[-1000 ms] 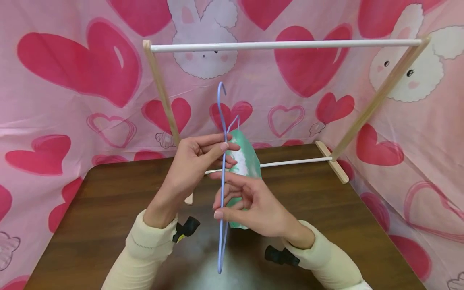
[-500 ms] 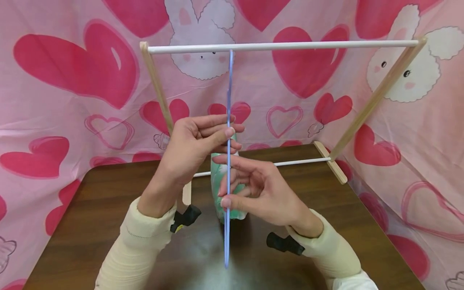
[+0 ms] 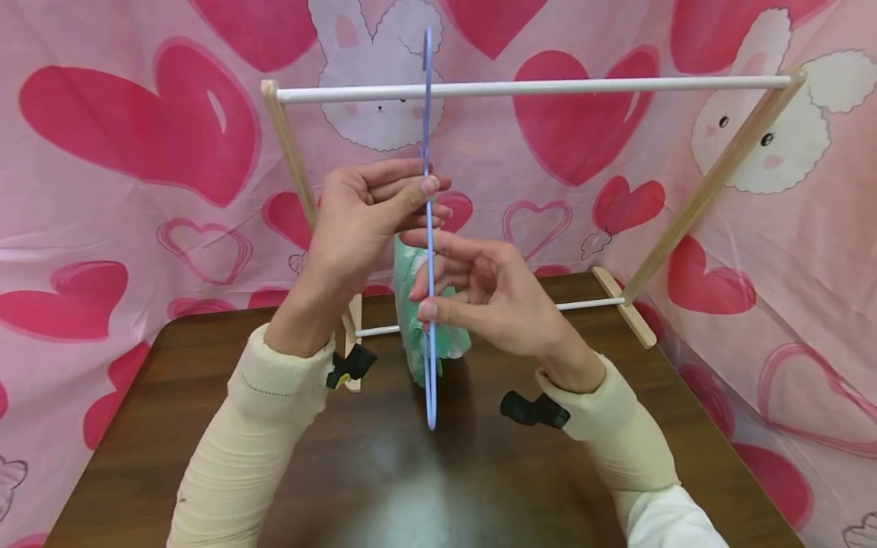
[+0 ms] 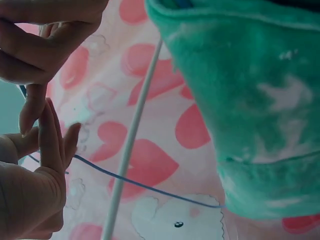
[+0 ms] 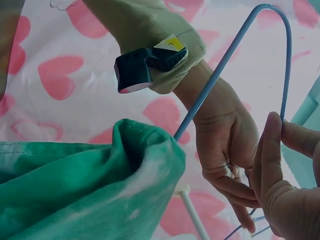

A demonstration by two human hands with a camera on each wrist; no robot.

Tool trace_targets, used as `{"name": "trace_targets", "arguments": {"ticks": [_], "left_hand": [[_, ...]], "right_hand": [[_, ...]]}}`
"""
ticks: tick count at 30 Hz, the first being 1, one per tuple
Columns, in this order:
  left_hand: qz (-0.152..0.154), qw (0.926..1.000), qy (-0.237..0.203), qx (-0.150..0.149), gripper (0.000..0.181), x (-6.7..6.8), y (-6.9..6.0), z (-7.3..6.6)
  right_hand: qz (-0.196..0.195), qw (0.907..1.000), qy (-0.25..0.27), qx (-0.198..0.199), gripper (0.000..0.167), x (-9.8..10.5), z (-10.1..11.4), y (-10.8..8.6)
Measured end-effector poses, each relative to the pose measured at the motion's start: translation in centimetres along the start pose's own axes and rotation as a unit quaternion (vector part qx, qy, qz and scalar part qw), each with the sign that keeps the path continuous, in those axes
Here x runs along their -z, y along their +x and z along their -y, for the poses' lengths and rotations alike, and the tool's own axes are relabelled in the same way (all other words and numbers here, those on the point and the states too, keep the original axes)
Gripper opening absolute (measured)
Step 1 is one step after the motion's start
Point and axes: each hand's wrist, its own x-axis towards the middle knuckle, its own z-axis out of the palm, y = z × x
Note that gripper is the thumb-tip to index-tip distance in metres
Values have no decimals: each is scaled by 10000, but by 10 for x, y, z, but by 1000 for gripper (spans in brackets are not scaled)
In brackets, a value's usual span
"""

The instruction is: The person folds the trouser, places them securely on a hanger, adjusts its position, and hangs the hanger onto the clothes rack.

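Observation:
A thin blue-purple wire hanger [image 3: 431,380] stands upright, edge-on to the head view. My left hand [image 3: 363,217] pinches it below the hook between thumb and fingers. Lower down, my right hand [image 3: 503,301] pinches the wire, its thumb on the near side. A green garment with faded white patches [image 3: 413,320] hangs from the hanger behind my hands, and its folds show large in the right wrist view [image 5: 90,195]. The hook's top reaches above the white rod [image 3: 582,85] in the head view; whether they touch I cannot tell.
Wooden posts [image 3: 715,186] carry the white top rod, and their feet [image 3: 626,308] stand on the dark brown table [image 3: 226,396]. A lower white bar [image 3: 589,304] links the feet. Pink cloth with hearts and rabbits [image 3: 62,205] surrounds the table.
Both hands have lifted the hanger and garment. The hook has risen from below the top rod to above it, and the hanger has turned edge-on.

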Motion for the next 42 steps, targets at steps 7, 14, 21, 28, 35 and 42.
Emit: {"name": "trace_targets", "arguments": {"ticks": [7,14,21,28,35,42], "left_hand": [[-256,9993,-232,152,37,7,24,6],[-514,9974,-402,299,37,12,39,19],[-648,9964,-518,200,35,13,46,32],[-689,9972,-184,208,32,16,49,42],[-778,9963,-237,265,31,19,45,50],[-748,9964,-355,207,32,24,38,62]], "right_hand": [[-65,9998,-70,-196,61,12,-6,22],[-68,9992,-368,-166,58,21,-22,36],[74,9998,36,-197,57,28,-33,41],[124,9984,242,-488,57,32,-38,41],[288,9957,586,-664,57,32,-44,39],[471,9935,686,-774,57,32,-53,38]]}}
